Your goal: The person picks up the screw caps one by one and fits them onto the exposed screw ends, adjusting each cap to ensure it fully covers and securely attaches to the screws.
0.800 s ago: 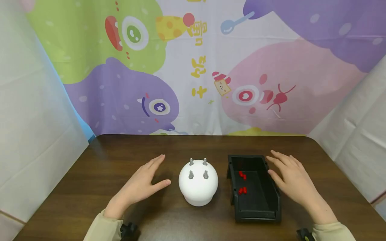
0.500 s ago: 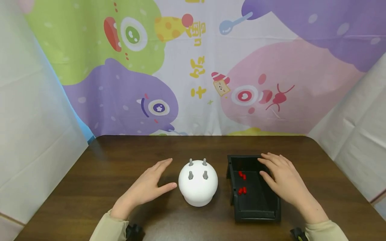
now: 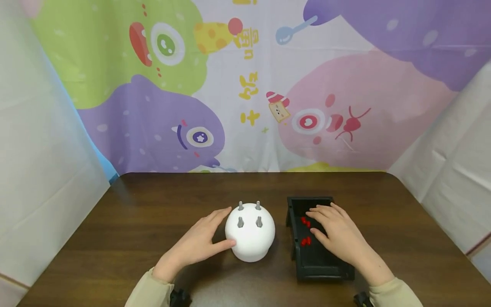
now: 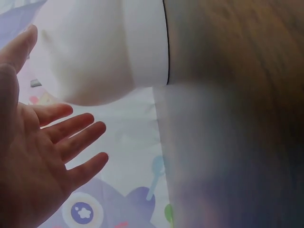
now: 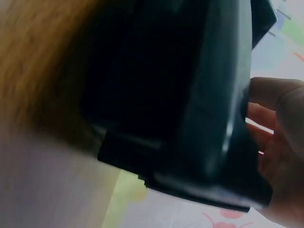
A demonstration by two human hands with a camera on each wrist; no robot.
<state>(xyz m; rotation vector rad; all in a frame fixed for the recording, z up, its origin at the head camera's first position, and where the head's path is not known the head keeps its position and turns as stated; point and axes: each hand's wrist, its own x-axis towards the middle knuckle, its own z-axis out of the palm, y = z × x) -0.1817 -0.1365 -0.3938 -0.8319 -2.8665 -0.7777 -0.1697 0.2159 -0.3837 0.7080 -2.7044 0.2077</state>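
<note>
A white ball-shaped thing (image 3: 249,238) on a short round base stands on the brown table, several grey posts (image 3: 259,222) sticking up from its top. My left hand (image 3: 199,241) is at its left side with fingers spread; thumb tip and fingertips reach its edge in the head view. The left wrist view has the open palm (image 4: 33,166) beside the white curved side (image 4: 90,57). Over the black bin (image 3: 326,273) hovers my right hand (image 3: 339,233), fingers extended and nothing held. Small red pieces (image 3: 306,241) lie in the bin, just left of those fingertips.
The bin's outer wall (image 5: 204,104) fills much of the right wrist view. Behind the table (image 3: 172,192) hangs a printed cartoon curtain (image 3: 261,85). White cloth sheets (image 3: 50,170) hang on both sides.
My left hand has moved right, up to the white ball-shaped thing. My right hand has moved left from the bin's right edge to over its inside, close to the red pieces.
</note>
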